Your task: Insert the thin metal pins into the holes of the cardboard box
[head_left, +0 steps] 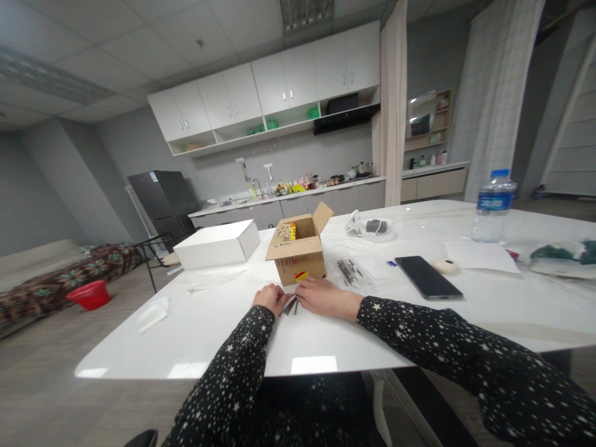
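Both my hands rest on the white table (195, 335) just in front of an open cardboard box (298, 248). My left hand (270, 299) is curled with its fingertips pinched on small dark thin pieces (290, 305) lying between the hands. My right hand (323, 297) lies beside it, fingers bent and touching the same pieces. What the pieces are is too small to name. A clear bag of similar dark parts (350, 271) lies right of the box.
A white closed box (218, 243) stands left of the cardboard box. A black phone (427, 277), a water bottle (492, 207), papers (479, 256) and a white cable bundle (372, 228) lie to the right. Behind are a kitchen counter, a fridge and a red basin (90, 294) on the floor.
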Motion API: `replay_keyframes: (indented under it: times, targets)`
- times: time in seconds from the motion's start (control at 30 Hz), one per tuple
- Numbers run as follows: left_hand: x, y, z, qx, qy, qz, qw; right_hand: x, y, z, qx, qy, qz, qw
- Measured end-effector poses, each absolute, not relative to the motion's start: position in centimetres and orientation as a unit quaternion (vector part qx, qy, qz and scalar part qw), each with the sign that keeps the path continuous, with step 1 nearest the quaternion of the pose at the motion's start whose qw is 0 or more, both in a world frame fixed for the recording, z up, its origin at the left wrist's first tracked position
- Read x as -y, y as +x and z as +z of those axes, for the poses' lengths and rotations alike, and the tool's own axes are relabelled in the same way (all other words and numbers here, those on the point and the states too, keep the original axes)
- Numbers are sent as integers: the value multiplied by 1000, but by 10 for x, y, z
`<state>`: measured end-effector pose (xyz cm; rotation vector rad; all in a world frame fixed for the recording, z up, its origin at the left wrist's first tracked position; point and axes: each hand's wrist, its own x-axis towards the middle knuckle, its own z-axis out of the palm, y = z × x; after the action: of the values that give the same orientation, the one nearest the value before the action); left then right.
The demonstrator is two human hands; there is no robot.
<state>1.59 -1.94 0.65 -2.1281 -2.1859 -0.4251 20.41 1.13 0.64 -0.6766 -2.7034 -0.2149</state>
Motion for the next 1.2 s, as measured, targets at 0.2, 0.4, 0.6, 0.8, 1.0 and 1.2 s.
replay_keyframes:
  times: [0.2, 0.4, 0.6, 0.8, 1.0, 1.2]
  targets:
    - [17, 14, 4, 709, -695, -110, 44, -11, 203, 6, 953, -233, -95, 171]
    - [17, 15, 5, 714, -690, -112, 30, -9, 204, 10, 953, -233, -101, 167]
    - [23, 19, 7, 703, -698, -131, 38, -13, 205, 6, 952, -235, -91, 171]
    - [22, 17, 7, 709, -691, -137, 32, -15, 208, 4, 952, -235, -91, 174]
    - [21, 14, 6, 710, -689, -141, 25, -16, 207, 3, 952, -232, -105, 171]
    - [24, 16, 10, 759, -638, -123, 45, -14, 207, 3, 950, -234, -107, 180]
